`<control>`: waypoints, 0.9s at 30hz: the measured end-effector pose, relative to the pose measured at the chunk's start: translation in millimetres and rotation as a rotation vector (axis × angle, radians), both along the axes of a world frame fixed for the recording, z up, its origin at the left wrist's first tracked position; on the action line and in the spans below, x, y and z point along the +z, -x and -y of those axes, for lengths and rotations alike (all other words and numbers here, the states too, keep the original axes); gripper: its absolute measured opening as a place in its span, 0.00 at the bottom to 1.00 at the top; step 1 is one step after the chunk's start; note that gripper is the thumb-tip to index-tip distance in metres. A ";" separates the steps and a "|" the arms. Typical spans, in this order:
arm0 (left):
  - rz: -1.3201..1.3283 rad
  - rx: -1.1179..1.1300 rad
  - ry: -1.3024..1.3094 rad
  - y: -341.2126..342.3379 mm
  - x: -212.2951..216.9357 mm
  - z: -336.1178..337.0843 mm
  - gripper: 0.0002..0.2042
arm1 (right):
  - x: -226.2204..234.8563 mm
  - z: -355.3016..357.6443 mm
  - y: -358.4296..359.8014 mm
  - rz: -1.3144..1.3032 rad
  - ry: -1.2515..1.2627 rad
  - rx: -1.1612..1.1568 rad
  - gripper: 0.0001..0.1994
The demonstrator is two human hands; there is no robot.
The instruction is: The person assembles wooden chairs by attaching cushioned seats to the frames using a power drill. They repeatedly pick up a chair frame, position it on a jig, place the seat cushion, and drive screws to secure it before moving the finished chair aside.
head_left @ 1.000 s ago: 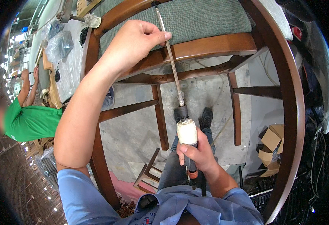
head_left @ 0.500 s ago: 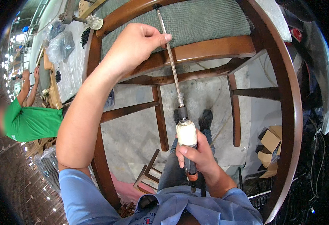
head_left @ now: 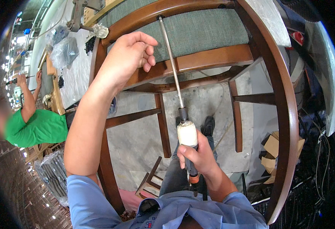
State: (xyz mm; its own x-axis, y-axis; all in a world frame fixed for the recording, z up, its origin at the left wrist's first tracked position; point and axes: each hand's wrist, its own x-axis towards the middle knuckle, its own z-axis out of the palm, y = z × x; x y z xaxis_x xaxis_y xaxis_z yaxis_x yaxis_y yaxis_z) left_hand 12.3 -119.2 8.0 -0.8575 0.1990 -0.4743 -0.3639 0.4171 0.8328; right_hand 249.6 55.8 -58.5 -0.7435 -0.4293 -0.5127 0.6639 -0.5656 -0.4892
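At far left we log a co-worker in a green shirt [head_left: 37,128] by a workbench [head_left: 74,74]. Our left hand [head_left: 127,57], fingers loosely curled, rests on the wooden chair frame [head_left: 209,61] beside the green seat cushion [head_left: 205,30]. Our right hand [head_left: 198,154] is clenched round the long-shafted power screwdriver [head_left: 186,133], its tip at the seat's upper rail. Cardboard boxes [head_left: 272,152] lie at right.

Brown cardboard boxes [head_left: 271,152] being seen stacked on floor, lower right; clear plastic bags [head_left: 65,49] lying on bench, upper left.
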 end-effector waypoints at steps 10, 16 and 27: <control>-0.250 0.008 -0.056 30.3 -17.6 13.7 0.14 | -7.6 5.3 -3.6 -0.030 -0.066 -0.039 0.23; -0.203 0.085 -0.319 36.5 -16.4 19.7 0.15 | -18.8 -17.3 -36.6 -0.306 -0.442 0.167 0.22; -0.103 -0.137 -0.248 33.1 -1.6 24.2 0.22 | -16.6 -33.6 -40.9 -0.123 -0.367 0.212 0.24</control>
